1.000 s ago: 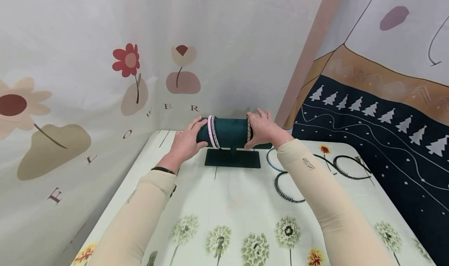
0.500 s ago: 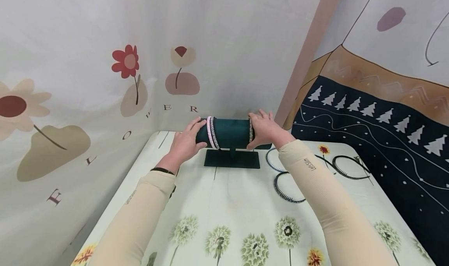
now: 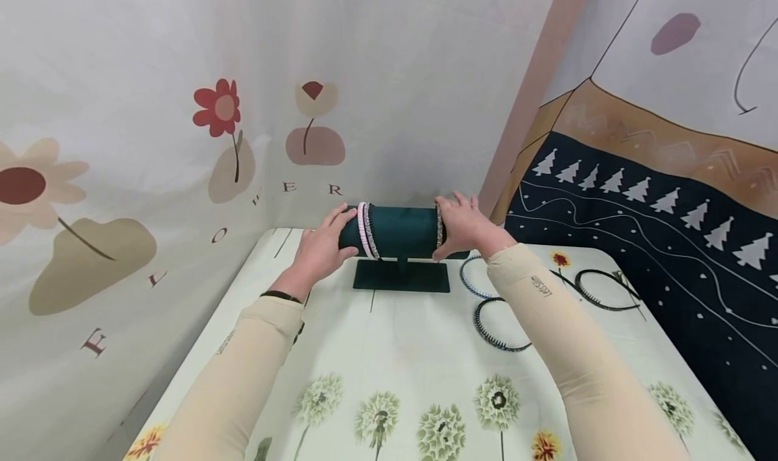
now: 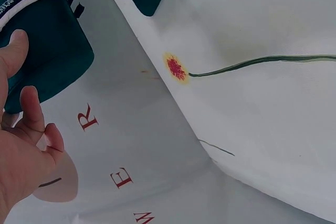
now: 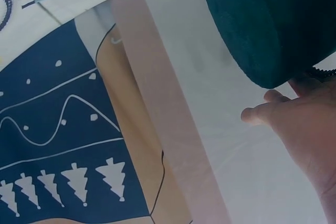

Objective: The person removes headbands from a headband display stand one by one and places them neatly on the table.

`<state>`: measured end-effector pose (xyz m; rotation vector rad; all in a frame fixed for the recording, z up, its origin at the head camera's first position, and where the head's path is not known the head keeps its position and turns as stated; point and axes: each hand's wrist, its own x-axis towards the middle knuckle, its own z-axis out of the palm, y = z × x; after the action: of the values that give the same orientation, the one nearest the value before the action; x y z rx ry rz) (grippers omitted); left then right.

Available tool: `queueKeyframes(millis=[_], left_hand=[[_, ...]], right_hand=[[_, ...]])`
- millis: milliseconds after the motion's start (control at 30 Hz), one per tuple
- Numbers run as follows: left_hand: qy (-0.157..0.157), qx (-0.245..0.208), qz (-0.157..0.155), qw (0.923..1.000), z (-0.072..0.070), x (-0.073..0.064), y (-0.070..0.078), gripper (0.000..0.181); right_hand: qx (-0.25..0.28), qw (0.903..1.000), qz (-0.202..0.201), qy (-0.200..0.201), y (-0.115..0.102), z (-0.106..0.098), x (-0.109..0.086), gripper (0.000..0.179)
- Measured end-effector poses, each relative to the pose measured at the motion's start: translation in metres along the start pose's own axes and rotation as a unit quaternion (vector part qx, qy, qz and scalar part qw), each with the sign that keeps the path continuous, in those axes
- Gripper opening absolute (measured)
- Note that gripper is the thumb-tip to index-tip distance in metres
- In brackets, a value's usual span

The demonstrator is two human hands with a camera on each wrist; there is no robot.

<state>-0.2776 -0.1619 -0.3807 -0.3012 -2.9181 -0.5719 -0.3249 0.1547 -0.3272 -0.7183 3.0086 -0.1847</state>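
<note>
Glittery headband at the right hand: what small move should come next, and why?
Probably the right hand should nudge the glittery headband slightly toward the right end of the green roll: it grips that band, bare roll shows beyond, and the left hand holds the opposite end.

From above and farther back, the head camera is looking forward and down over the counter [image 3: 401,339]. Close by, each wrist camera is catching one end of the green roll [image 3: 401,228]; all three views are sharing that roll.
</note>
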Motion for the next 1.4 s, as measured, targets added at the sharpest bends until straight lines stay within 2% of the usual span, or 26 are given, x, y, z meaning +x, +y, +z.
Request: queueKeyframes(millis=[400, 1400], left_hand=[[-0.004, 0.004, -0.002, 1.0000, 0.000, 0.000, 0.002, 0.086], [0.001, -0.002, -0.001, 1.0000, 0.000, 0.001, 0.000, 0.087]], right_hand=[[0.007, 0.9998, 0.017, -0.005, 0.010, 0.002, 0.000, 0.128], [0.021, 0.9994, 0.026, -0.009, 0.031, 0.002, -0.012, 0.127]])
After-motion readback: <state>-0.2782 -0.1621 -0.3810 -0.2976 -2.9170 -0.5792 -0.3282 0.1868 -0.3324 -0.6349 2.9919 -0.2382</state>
